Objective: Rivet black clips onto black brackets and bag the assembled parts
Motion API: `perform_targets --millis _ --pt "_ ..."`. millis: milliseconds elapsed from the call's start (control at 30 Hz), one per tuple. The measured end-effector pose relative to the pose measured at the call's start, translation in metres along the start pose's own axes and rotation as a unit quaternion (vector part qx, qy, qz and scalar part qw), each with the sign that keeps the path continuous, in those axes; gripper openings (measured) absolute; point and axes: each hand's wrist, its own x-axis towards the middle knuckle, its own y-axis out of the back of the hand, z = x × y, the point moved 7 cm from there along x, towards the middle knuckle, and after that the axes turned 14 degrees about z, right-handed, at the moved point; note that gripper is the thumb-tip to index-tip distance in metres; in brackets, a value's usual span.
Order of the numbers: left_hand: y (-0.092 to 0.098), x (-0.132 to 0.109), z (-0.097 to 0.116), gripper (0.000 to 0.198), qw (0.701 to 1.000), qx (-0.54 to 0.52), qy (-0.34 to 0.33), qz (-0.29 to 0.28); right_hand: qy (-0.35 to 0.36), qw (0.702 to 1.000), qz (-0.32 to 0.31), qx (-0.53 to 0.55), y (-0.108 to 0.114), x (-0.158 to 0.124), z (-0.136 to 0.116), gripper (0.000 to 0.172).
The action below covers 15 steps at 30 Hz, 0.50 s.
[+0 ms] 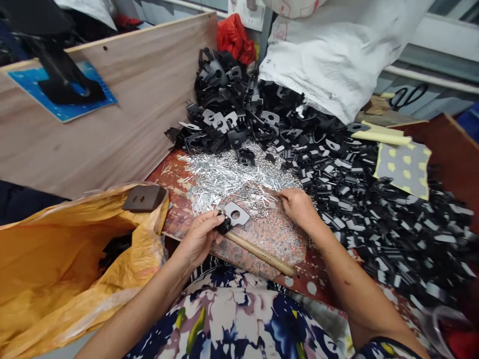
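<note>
My left hand [202,232] is closed around a black plastic part [236,214] that has a flat plate with a round hole. Beneath that part a wooden handle [262,253] lies slanting along the table's near edge; its far end is hidden by the hand and the part. My right hand [297,207] rests at the right side of a heap of thin silvery metal pins [224,174], thumb and fingertips pinched together. Whether a pin is between those fingertips is too small to tell. Tiny metal bits [284,234] cover the tabletop between the hands.
Black plastic parts [224,94] are piled at the back, and smaller black pieces [359,199] spread along the right. A yellow sack [45,254] gapes at the left beside a dark block [144,198]. A wooden board [149,89] walls the left; a white sack [322,60] hangs behind.
</note>
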Motion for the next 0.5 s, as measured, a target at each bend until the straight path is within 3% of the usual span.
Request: perform_targets --millis 233,367,500 --pt "0.000 0.003 -0.004 0.030 1.000 0.002 0.000 0.007 0.038 0.998 -0.006 -0.053 -0.007 0.000 -0.025 0.025" --pt "-0.001 0.002 -0.002 0.026 1.000 -0.023 -0.003 0.009 0.035 0.997 0.010 -0.070 -0.012 0.006 -0.024 0.021" --pt "0.003 0.002 0.002 0.026 0.997 -0.074 0.008 0.017 0.014 0.998 0.061 -0.007 0.007 0.011 -0.024 0.019"
